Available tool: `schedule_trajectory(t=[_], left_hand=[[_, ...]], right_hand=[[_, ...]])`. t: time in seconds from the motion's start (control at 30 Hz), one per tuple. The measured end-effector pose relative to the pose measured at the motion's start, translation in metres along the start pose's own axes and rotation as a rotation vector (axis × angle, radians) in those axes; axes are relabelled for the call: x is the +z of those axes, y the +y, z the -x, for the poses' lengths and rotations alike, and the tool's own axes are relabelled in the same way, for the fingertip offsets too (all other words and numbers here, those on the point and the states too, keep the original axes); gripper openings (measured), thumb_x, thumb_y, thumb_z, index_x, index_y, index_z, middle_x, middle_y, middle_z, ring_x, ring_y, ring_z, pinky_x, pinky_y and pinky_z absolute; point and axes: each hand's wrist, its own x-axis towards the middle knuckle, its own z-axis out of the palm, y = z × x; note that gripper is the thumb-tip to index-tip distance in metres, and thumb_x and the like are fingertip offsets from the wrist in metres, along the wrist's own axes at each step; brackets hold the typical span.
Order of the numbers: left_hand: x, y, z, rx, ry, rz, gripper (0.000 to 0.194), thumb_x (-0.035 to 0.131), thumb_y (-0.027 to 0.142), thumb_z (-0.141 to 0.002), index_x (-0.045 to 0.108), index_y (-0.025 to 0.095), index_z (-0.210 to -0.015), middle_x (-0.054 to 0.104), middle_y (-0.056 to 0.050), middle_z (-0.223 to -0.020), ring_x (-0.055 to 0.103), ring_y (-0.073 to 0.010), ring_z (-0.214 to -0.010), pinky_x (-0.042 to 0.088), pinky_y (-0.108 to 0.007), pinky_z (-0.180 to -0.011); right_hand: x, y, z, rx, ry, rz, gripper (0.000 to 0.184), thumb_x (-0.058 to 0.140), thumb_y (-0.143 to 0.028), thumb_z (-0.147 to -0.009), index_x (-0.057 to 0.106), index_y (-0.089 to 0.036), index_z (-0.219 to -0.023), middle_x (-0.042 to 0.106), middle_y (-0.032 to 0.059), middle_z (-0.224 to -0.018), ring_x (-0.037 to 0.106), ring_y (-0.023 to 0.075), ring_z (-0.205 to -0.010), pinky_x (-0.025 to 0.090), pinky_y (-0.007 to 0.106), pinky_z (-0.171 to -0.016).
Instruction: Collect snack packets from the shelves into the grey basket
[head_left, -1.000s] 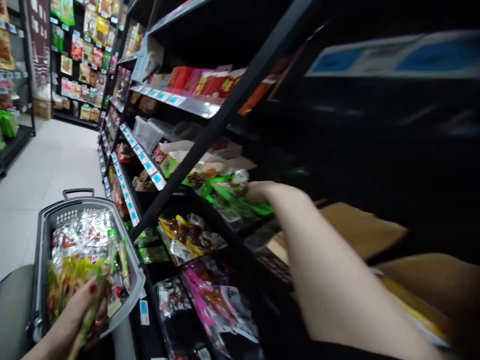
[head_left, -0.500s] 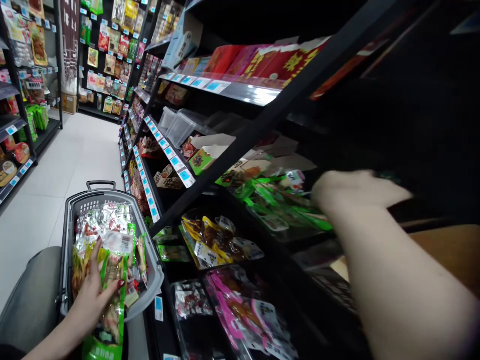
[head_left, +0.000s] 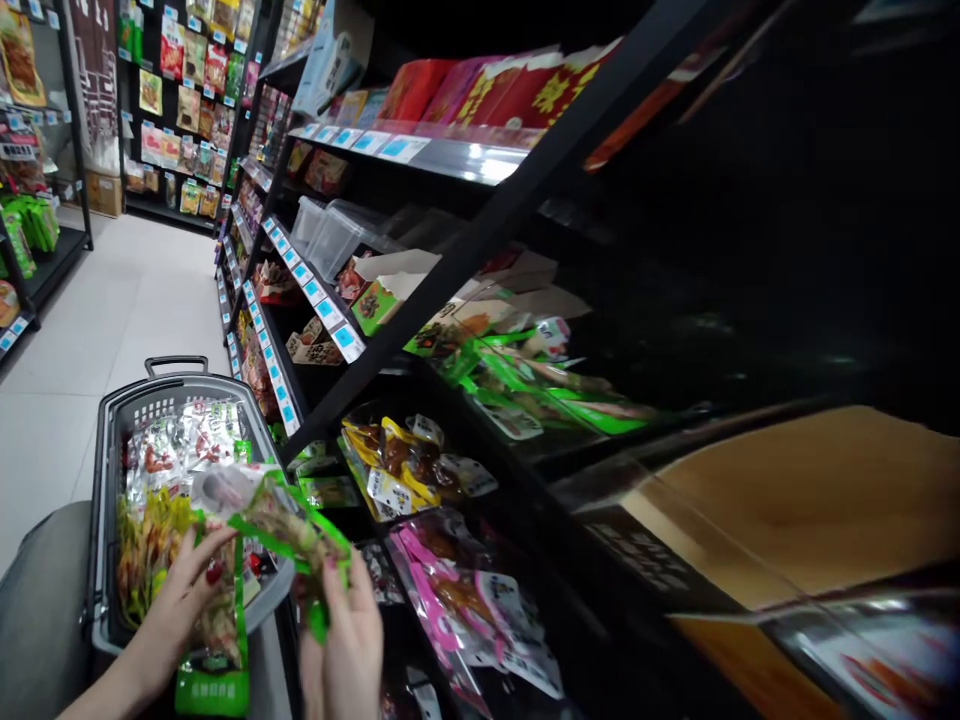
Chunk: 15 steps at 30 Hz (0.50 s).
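Observation:
A grey shopping basket (head_left: pixel 105 470) at the lower left is filled with silver, yellow and green snack packets. My left hand (head_left: pixel 174 605) is over its near side, its fingers closed on a green-edged snack packet (head_left: pixel 214 690) that hangs past the basket's near rim. Just to the right, my right hand (head_left: pixel 345 630) grips another green-edged snack packet (head_left: pixel 289 525), slanted over the basket's right rim and close to my left fingertips. The fingers under this packet are partly hidden. Silver packets (head_left: pixel 184 435) and yellow packets (head_left: pixel 154 545) lie inside the basket.
Black shelving with price tags (head_left: pixel 311 290) runs along the right side. It bears green packets (head_left: pixel 525 375), yellow packets (head_left: pixel 409 465), pink packets (head_left: pixel 472 600) and an open cardboard box (head_left: pixel 810 500). A pale tiled aisle (head_left: pixel 161 280) leads back to more shelves (head_left: pixel 184 110).
My right hand has come from the shelf at the right to the basket and now holds a green-edged packet. My left fingers have drawn in. The view has shifted right.

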Motion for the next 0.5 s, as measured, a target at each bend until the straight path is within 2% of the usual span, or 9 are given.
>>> schedule_trajectory(t=[0.1, 0.17, 0.3, 0.43, 0.5], left_hand=[[0.005, 0.006, -0.005, 0.046, 0.003, 0.029, 0.075, 0.052, 0.075, -0.063, 0.067, 0.016, -0.107, 0.058, -0.016, -0.123, 0.037, -0.0402, -0.126, 0.023, -0.055, -0.108], [0.007, 0.011, -0.009, 0.026, 0.049, 0.034, 0.065, 0.056, 0.067, -0.066, 0.068, 0.014, -0.102, 0.06, -0.016, -0.117, 0.047, -0.037, -0.117, 0.029, -0.052, -0.106], [0.01, 0.017, -0.011, -0.015, 0.114, 0.028, 0.052, 0.057, 0.055, -0.072, 0.067, 0.016, -0.105, 0.06, -0.012, -0.119, 0.039, -0.0327, -0.125, 0.02, -0.049, -0.111], [0.012, 0.015, -0.007, -0.009, 0.073, -0.014, 0.045, 0.053, 0.05, -0.076, 0.067, 0.02, -0.106, 0.057, -0.009, -0.126, 0.029, -0.0303, -0.133, 0.014, -0.048, -0.113], [0.012, 0.014, -0.006, -0.044, 0.088, -0.022, 0.048, 0.052, 0.052, -0.076, 0.066, 0.019, -0.108, 0.055, -0.01, -0.127, 0.026, -0.0305, -0.135, 0.012, -0.048, -0.113]], right_hand=[[0.011, 0.035, 0.027, 0.255, 0.024, -0.177, 0.042, 0.061, -0.048, -0.077, 0.057, -0.024, -0.111, 0.07, 0.0055, -0.101, 0.067, 0.0238, -0.09, 0.055, 0.033, -0.072], [0.011, 0.041, 0.039, 0.272, 0.027, -0.196, 0.043, 0.064, -0.049, -0.074, 0.058, -0.022, -0.106, 0.07, 0.0061, -0.098, 0.066, 0.0246, -0.091, 0.054, 0.033, -0.075], [0.002, 0.044, 0.048, 0.211, -0.046, -0.075, 0.039, 0.068, -0.045, -0.069, 0.062, -0.019, -0.098, 0.07, 0.0063, -0.089, 0.067, 0.0229, -0.078, 0.054, 0.031, -0.071], [-0.005, 0.05, 0.046, 0.15, -0.064, 0.003, 0.032, 0.062, -0.04, -0.074, 0.061, -0.019, -0.097, 0.069, 0.0062, -0.09, 0.067, 0.0222, -0.08, 0.054, 0.029, -0.068], [-0.006, 0.051, 0.046, 0.061, -0.058, 0.084, 0.023, 0.059, -0.038, -0.077, 0.061, -0.019, -0.091, 0.069, 0.0046, -0.081, 0.067, 0.0203, -0.074, 0.053, 0.026, -0.061]])
